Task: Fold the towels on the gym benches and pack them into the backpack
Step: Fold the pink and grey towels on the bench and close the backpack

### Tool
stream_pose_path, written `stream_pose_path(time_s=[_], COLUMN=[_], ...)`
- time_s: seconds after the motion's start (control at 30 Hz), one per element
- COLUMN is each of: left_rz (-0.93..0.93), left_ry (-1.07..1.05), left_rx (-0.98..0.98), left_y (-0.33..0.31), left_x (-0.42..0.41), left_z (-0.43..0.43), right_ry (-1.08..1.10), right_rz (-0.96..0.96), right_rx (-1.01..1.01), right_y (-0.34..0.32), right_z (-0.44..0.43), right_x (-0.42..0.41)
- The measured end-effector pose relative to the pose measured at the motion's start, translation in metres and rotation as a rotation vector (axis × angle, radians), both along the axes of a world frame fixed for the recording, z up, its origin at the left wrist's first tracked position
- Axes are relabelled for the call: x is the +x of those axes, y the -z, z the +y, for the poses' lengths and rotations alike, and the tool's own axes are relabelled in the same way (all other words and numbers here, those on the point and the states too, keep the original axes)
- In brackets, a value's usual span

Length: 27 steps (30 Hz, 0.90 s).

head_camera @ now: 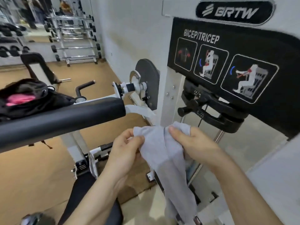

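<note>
This is a gym. On the right stands a white weight machine (167, 95) with a BRTW badge (235, 11) and a black placard (227, 62) headed BICEP/TRICEP, whose pictures show seated figures working their arms. A long black padded surface (65, 116) runs across the near left. At the far left a rack (76, 38) holds barbells in tiers beside rows of dumbbells (13, 51), with a wall mirror (24, 17) above. The floor (32, 168) is tan matting.

Pale grey towel (164, 153), black backpack (32, 98) showing pink inside, black pad (65, 117).
</note>
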<state>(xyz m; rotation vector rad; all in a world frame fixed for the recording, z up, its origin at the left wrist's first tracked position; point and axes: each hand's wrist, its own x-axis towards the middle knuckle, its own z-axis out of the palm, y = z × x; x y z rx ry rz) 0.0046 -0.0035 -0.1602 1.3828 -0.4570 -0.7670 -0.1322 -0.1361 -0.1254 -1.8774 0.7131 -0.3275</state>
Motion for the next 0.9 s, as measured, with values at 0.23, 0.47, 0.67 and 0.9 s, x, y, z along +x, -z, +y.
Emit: stream_pose_path(time_s=[0.23, 0.47, 0.67, 0.9], left_rz=[0.037, -0.98, -0.767, -0.179], left_ry=[-0.254, -0.125, 0.161, 0.085], left_rx=[0.304, 0.572, 0.199, -0.197], left_y=[0.036, 0.066, 0.007, -0.009], left_x=[0.083, 0.151, 0.189, 0.217], left_z=[0.07, 0.139, 0.159, 0.162], right_ry=[0.1, -0.538, -0.779, -0.801], right_rz=[-0.231, 0.057, 0.087, 0.215], right_rx=[0.225, -0.172, -0.045, 0.275], right_y=[0.026, 0.01, -0.012, 0.042], right_z=[0.026, 0.084, 0.111, 0.106], right_x=[0.089, 0.188, 0.243, 0.263])
